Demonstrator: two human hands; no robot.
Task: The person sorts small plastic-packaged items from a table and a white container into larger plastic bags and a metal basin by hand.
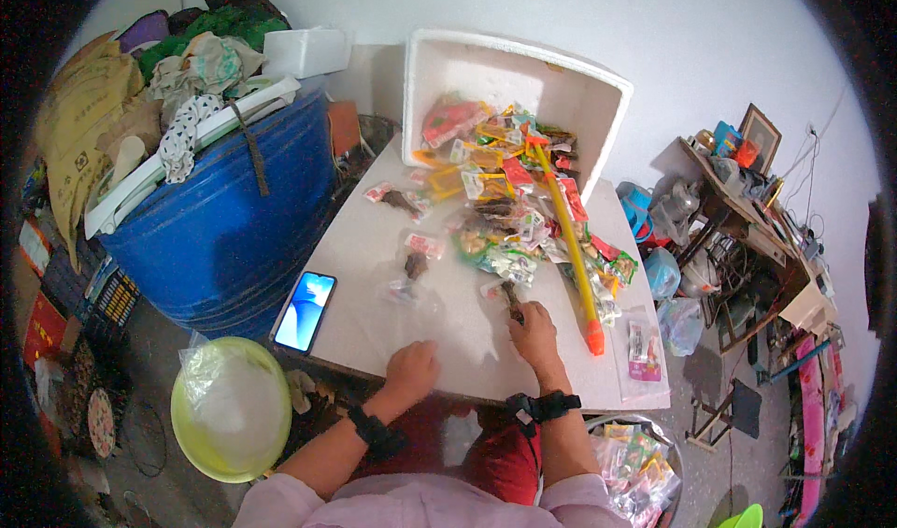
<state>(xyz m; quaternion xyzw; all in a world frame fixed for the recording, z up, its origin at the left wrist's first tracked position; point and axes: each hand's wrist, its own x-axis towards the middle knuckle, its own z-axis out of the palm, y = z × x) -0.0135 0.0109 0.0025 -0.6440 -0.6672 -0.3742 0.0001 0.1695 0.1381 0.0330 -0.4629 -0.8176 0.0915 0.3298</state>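
Observation:
My right hand [535, 332] grips a small clear packet with dark contents [513, 302] at the middle of the white table [462, 346]. My left hand [413, 370] rests near the table's front edge with its fingers curled; whether it holds anything cannot be told. Ahead of it lies another dark-filled packet [415, 266], and a further one [399, 200] lies farther back. Beyond my right hand, a heap of mixed snack packets [494, 212] spills from a foam box [518, 43] on its side. A yellow stick with orange ends [571, 237] lies across the heap.
A smartphone [305, 312] lies at the table's left edge, a pink-labelled packet [643, 351] at its right. A large blue tub [231, 226] and a yellow-green basin [231, 409] stand left. Below the right front edge is a metal basin of packets [634, 468].

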